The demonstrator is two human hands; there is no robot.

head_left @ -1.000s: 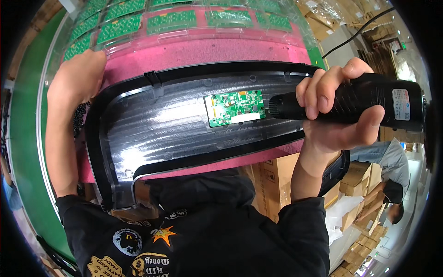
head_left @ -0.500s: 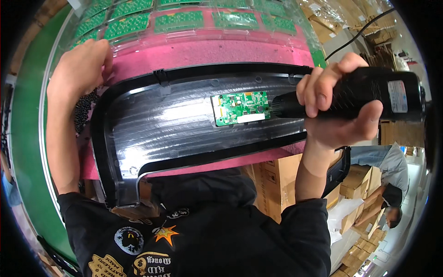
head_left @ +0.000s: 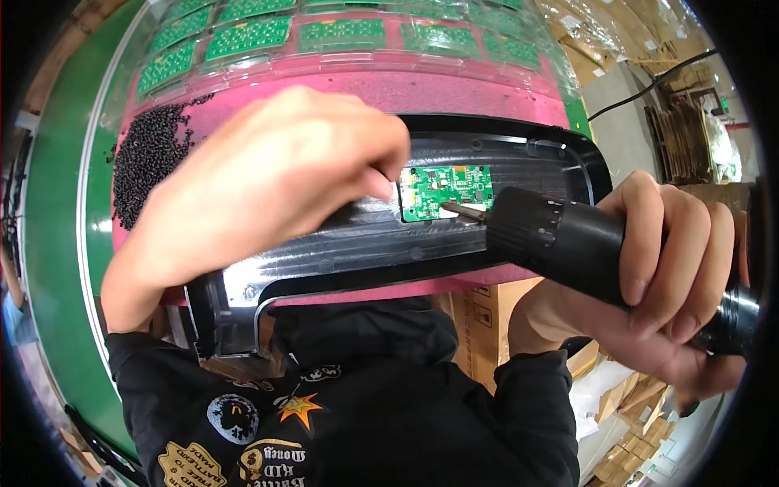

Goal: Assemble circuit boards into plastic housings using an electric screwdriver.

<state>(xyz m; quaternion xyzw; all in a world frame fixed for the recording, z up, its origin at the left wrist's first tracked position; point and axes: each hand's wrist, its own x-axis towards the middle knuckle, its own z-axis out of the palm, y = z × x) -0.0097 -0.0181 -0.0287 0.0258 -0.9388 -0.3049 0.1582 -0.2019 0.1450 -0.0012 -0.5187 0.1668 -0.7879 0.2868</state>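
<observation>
My right hand (head_left: pixel 677 252) is wrapped around a black electric screwdriver (head_left: pixel 568 231). The screwdriver's metal bit points left, its tip over the lower part of a green circuit board (head_left: pixel 430 191). That board lies inside a long, shiny black plastic housing (head_left: pixel 365 256) with a raised rim. My left hand (head_left: pixel 284 154), slightly blurred, hangs above the housing with its fingers pinched near the board's left edge. Whatever is between those fingertips is too small or hidden to make out. Behind my left wrist a pile of small black screws (head_left: pixel 150 154) is spread out.
A pink foam mat (head_left: pixel 349 84) lies under the housing. Along the far side, clear plastic trays (head_left: pixel 341 61) hold several green circuit boards. A cardboard box (head_left: pixel 479 325) stands below the near edge, and a black cable (head_left: pixel 649 85) hangs at the far right.
My left hand has moved right from the screw pile to the board, fingers now pinched. The screwdriver has swung, its grip end lower and nearer me. The housing appears shifted slightly right.
</observation>
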